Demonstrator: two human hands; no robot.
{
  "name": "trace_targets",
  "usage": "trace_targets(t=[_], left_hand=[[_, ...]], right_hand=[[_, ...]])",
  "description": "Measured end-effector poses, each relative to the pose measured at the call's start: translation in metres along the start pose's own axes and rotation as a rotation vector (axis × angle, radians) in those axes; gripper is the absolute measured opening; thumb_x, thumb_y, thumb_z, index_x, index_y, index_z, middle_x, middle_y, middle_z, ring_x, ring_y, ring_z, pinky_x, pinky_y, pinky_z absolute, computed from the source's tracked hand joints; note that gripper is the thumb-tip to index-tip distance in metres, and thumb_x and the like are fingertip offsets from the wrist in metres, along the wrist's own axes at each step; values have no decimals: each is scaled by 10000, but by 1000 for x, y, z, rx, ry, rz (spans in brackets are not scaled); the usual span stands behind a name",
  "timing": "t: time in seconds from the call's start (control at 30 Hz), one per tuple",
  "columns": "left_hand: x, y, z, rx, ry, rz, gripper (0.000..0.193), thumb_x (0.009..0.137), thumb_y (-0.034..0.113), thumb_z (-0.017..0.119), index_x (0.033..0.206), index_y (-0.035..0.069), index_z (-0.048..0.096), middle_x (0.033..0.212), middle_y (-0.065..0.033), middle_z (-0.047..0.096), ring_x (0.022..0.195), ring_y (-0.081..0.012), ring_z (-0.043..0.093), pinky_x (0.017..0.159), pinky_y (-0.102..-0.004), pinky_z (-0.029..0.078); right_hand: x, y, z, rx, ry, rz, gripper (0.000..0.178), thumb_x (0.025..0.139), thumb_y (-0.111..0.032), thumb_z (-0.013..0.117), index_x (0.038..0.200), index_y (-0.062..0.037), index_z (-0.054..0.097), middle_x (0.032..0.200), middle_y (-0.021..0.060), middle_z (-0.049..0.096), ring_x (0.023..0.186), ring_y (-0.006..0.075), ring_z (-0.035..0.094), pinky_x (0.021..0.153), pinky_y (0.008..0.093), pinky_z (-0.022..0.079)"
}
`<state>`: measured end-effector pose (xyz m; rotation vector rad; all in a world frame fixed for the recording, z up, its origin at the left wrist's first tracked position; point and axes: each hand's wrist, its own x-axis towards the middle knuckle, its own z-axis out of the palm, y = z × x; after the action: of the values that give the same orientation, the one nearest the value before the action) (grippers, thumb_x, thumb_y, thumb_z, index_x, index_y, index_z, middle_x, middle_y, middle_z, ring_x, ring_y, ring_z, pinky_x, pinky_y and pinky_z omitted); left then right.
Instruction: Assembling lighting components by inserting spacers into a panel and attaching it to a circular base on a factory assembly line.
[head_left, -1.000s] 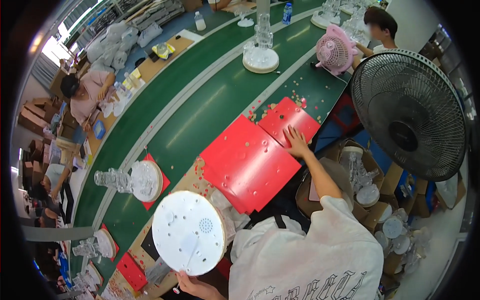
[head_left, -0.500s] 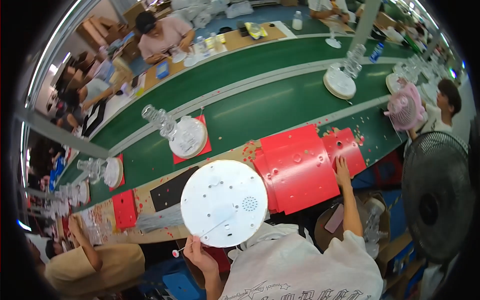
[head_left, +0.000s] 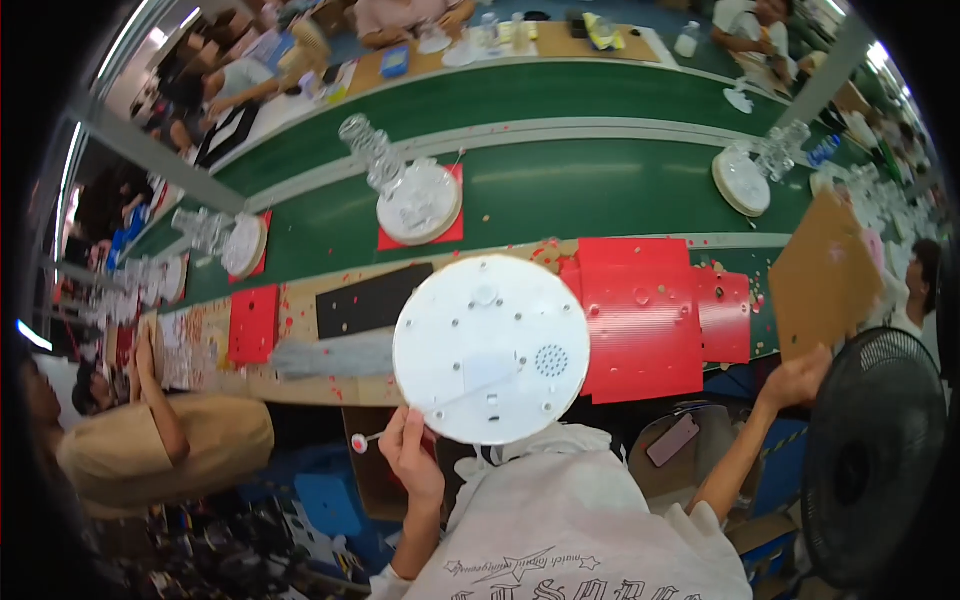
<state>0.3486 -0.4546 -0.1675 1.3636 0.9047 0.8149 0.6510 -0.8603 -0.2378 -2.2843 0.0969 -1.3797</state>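
My left hand (head_left: 412, 455) grips the lower left rim of a round white disc (head_left: 480, 340), its fingers closed on the edge. The disc's face has small holes, a round patch of vent holes and a pale label. A thin cord with a small white and red end piece (head_left: 359, 443) sticks out beside this hand. At the right, my right hand (head_left: 797, 378) is closed at the lower edge of a brown cardboard sheet (head_left: 825, 280), which stands tilted; slight blur hides the fingertips. Red ridged sheets (head_left: 640, 335) lie stacked just right of the disc.
A black fan (head_left: 872, 450) stands close to my right forearm. Clear glass-like pieces on round white bases (head_left: 420, 205) sit along the green bench (head_left: 590, 180). Grey strips (head_left: 330, 357) and a black sheet (head_left: 365, 300) lie left of the disc. A co-worker's sleeve (head_left: 180, 440) is at left.
My right hand has left the red sheets and moved right; the cardboard sheet has come into view at it. The left hand still holds the disc. The view has shifted.
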Motion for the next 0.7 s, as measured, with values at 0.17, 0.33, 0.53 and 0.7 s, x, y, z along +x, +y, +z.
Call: trace_targets(t=[0.17, 0.33, 0.53, 0.7], left_hand=[[2, -6, -1, -38, -22, 20, 345, 1016, 166, 521, 715, -2, 532, 657, 0, 477, 637, -74, 410, 590, -254, 285], [-2, -6, 2, -108, -41, 2, 286, 1011, 137, 528, 765, -3, 570, 697, 2, 492, 662, -74, 418, 614, -253, 306], [-17, -15, 3, -123, 16, 39, 305, 1024, 181, 522, 862, -53, 631, 774, -11, 613, 731, -69, 520, 666, -233, 387], [-16, -32, -4, -176, -5, 46, 326, 1019, 162, 486, 1129, -92, 658, 1065, -107, 696, 954, -143, 640, 836, -255, 470]], right_hand=[[-6, -128, -15, 931, 145, 713, 468, 1096, -282, 442, 1357, 102, 506, 1346, 207, 574, 1160, 263, 591, 1001, 376, 486], [-77, -191, -35, 1253, -518, 1202, 370, 1066, -299, 468, 1296, -39, 597, 1197, 72, 677, 1040, 200, 671, 839, 368, 576], [-73, -250, -51, 1384, -1111, 1092, 387, 1011, -89, 538, 1375, 42, 526, 1167, 96, 679, 1042, 153, 661, 911, 278, 513], [-75, -251, -47, 1250, -1331, 803, 566, 979, 7, 553, 1518, 10, 382, 1121, 103, 667, 1026, 119, 626, 913, 253, 475]])
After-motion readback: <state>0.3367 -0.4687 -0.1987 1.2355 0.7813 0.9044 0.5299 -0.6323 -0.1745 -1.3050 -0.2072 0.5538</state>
